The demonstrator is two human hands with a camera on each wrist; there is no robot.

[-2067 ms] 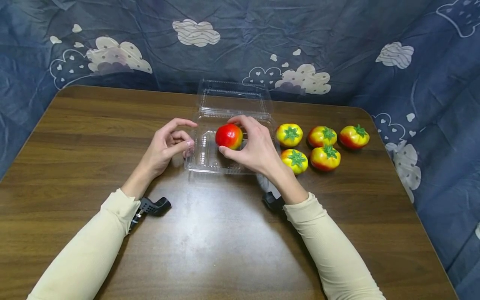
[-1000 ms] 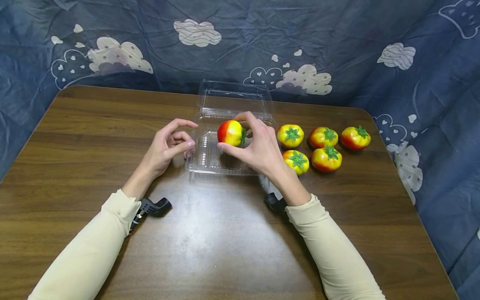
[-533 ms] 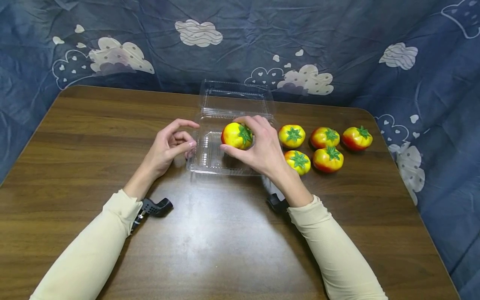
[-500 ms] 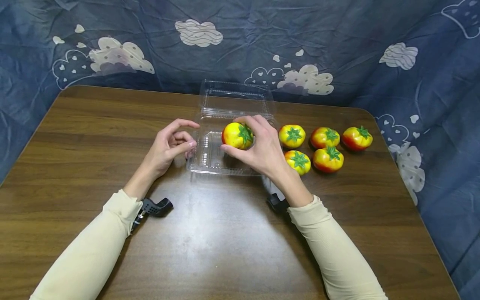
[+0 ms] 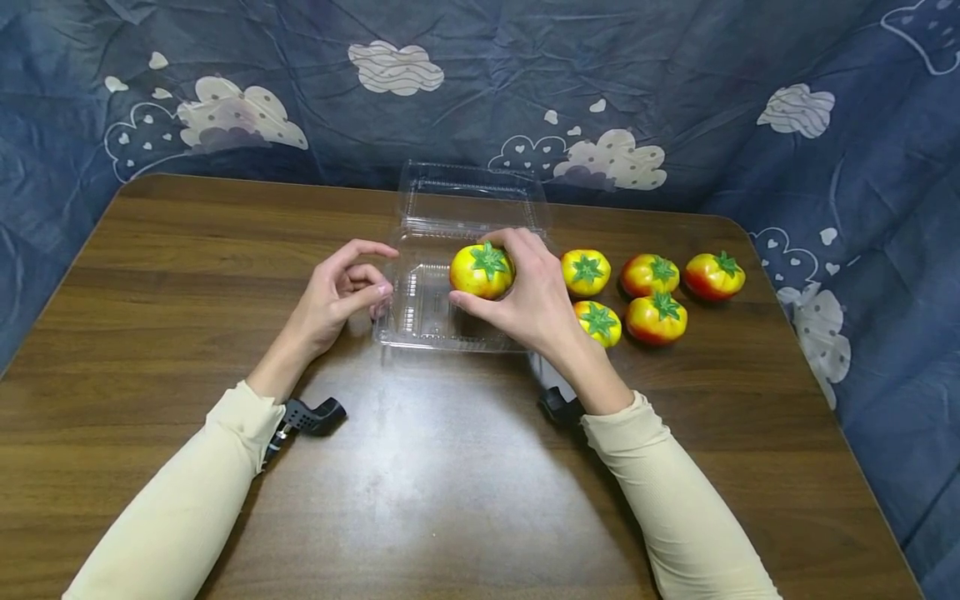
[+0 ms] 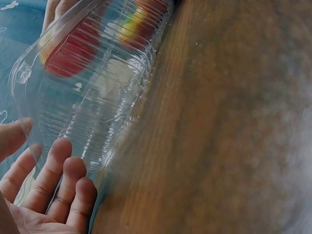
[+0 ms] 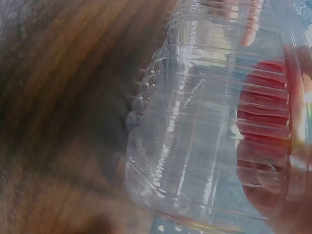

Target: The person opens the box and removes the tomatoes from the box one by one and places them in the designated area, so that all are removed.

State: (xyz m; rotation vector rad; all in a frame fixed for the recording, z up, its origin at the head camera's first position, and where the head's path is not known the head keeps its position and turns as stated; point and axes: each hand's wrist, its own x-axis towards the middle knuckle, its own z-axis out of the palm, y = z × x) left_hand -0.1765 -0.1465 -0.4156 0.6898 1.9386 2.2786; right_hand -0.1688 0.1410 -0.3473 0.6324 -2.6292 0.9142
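My right hand (image 5: 534, 287) holds a red-and-yellow tomato (image 5: 477, 275) between thumb and fingers, its green star-shaped calyx facing up. Hand and tomato are over the right half of a clear plastic clamshell box (image 5: 420, 329) with its lid raised at the back. Through the clear wall, the tomato's red underside (image 7: 263, 102) shows in the right wrist view. My left hand (image 5: 330, 287) is at the box's left side, fingers loosely bent with nothing between them. In the left wrist view its fingertips (image 6: 60, 148) are close to the ribbed wall; whether they touch it I cannot tell.
To the right of the box sit several similar tomatoes, among them a near one (image 5: 598, 321) partly behind my right wrist and a far-right one (image 5: 715, 276). The wooden table (image 5: 435, 483) backs onto a blue cloud-patterned curtain (image 5: 450, 117).
My right hand has turned the tomato from red underside showing to calyx up, and shifted slightly right with it. My left hand stays at the box's left side.
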